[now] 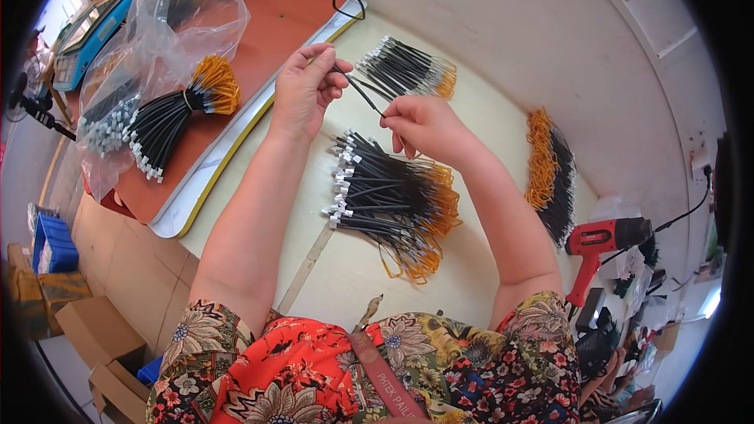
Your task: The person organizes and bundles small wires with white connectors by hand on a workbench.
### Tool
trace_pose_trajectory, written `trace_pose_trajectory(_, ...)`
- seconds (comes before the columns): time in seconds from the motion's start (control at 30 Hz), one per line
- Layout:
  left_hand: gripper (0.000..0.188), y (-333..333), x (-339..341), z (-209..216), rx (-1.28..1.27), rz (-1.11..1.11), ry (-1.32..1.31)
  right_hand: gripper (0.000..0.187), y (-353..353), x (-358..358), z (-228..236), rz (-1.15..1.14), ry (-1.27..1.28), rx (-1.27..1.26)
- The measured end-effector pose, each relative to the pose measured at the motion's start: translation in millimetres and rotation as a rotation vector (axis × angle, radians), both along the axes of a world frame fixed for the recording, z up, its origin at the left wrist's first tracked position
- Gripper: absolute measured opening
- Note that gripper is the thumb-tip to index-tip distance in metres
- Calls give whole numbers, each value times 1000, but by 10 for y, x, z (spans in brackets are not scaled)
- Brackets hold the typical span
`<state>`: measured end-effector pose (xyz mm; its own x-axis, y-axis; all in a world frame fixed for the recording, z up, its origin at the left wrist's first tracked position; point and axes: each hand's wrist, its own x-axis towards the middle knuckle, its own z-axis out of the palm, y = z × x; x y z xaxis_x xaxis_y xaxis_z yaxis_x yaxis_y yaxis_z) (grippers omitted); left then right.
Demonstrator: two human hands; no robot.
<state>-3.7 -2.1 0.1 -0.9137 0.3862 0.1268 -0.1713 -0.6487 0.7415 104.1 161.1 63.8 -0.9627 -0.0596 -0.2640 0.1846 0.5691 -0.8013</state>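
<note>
My left hand [309, 88] pinches one end of a short black cable [363, 94] between thumb and fingers. The cable's other end is in a fingertip pinch of my right hand [424, 127], so it slants down to the right between the hands. Its ends are mostly covered by my fingers. Just below my hands lies a pile of black cables [385, 184] with white connectors on the left and orange-yellow wire loops on the right. Beyond the right hand, a smaller row of similar cables [400, 65] rests on the cream table [345, 267].
Along the right wall lies another cable heap [554, 177]; nearer stands a red heat gun [598, 245]. On the red-brown surface [275, 20] at left are a tied cable bundle [184, 114], a clear plastic bag [149, 31] and a blue scale [94, 39]. Cardboard boxes [98, 330] sit lower left.
</note>
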Motion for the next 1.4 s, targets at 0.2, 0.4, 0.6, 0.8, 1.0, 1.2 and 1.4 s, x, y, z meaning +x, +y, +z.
trace_pose_trajectory(0.2, 17, 4, -1, 41, 0, -36, 1, 19, 115, -76, -109, -42, 18, -243)
trace_pose_trajectory(0.4, 18, 0, 46, 47, 22, -115, -2, 22, 65, -295, -116, 23, 96, -211)
trace_pose_trajectory(0.6, 20, 13, 47, 69, -18, -128, -9, 19, 141, -292, -139, -77, 142, 17)
trace_pose_trajectory(0.8, 20, -8, 14, 16, -90, -49, 15, 18, 106, -251, -90, -97, 173, 147)
trace_pose_trajectory(1.0, 19, 4, -4, 3, -94, -15, -3, 17, 108, -261, -94, -131, 119, 149)
trace_pose_trajectory(1.2, 19, -1, -4, 6, -101, -12, -16, 18, 140, -279, -134, -106, 186, 199)
trace_pose_trajectory(1.4, 23, -4, -14, -21, -104, -65, -47, 19, 191, -308, -157, -125, 173, 253)
